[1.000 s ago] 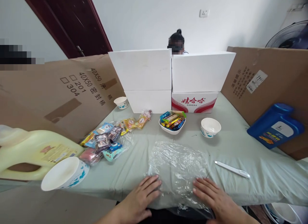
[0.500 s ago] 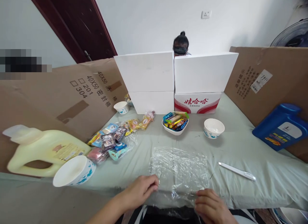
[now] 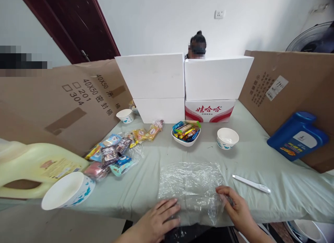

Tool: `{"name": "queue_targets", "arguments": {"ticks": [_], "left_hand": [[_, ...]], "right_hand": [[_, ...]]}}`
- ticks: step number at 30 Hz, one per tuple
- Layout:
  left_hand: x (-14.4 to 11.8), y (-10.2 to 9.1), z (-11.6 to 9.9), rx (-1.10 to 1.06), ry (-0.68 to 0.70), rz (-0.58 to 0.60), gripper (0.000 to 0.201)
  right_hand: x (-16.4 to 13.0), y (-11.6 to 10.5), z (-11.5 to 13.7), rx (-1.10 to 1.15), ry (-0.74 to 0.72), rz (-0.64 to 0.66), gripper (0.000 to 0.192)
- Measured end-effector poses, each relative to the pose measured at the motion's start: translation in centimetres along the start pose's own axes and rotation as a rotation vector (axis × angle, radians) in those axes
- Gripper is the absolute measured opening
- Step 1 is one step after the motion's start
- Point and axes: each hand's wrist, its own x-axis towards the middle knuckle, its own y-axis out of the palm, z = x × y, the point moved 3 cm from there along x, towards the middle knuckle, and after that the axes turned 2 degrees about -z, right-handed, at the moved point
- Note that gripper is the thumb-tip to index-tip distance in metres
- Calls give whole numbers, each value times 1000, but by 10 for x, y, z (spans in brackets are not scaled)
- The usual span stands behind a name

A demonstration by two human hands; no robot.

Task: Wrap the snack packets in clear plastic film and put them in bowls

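A crinkled clear plastic bag (image 3: 190, 182) lies flattened on the table in front of me, its near end drooping over the front edge. My left hand (image 3: 160, 218) rests on its near left corner, fingers stretched out and slightly apart. At the bag's right side, my right hand (image 3: 235, 206) is closed with thumb and fingertips on the edge of the film. To the right of that hand lies a white utility knife (image 3: 251, 183). Beyond the bag stands a white dish of wrapped snack bars (image 3: 185, 132), with a paper bowl (image 3: 227, 138) to its right.
Packaged snacks (image 3: 114, 152) lie piled at left, near a large paper bowl (image 3: 69, 190) and a pale yellow jug (image 3: 44, 166). A blue bottle (image 3: 297, 136) leans against cardboard (image 3: 284, 110) at right. White boxes (image 3: 158, 79) form a back wall; a person's head shows behind.
My left hand has flattened onto the bag's near edge. My right hand has moved up along the right side and grips there. The view has shifted slightly right.
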Motion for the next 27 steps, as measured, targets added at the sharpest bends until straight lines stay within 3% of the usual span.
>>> {"name": "queue_targets", "arguments": {"ticks": [2,5,7,9,12,14,17,19,24,27], "left_hand": [[-7,10,-2,48,17,-96,48],[-7,9,-4,-127,-44,-304,22],[0,-1,4,-317,-231,-476,16],[10,-12,18,-410,-475,-644,25],[31,-26,43,-276,-758,-787,26],[45,-28,57,-101,-893,-759,18],[56,-20,66,113,-1027,-615,21],[55,-15,65,160,-1027,-589,26],[40,-13,58,75,-963,-690,32],[37,-13,59,130,-935,-706,32]], "right_hand": [[2,1,2,19,6,4,26],[6,0,5,61,76,-8,28],[10,-1,3,91,163,-40,30],[18,-1,0,80,238,-99,35],[32,1,-3,-130,267,-201,46],[40,4,-3,-345,242,-245,51],[44,7,-2,-590,190,-268,49],[41,7,-1,-668,131,-277,46],[33,4,2,-677,-63,-347,39],[33,6,1,-734,-150,-331,34]]}}
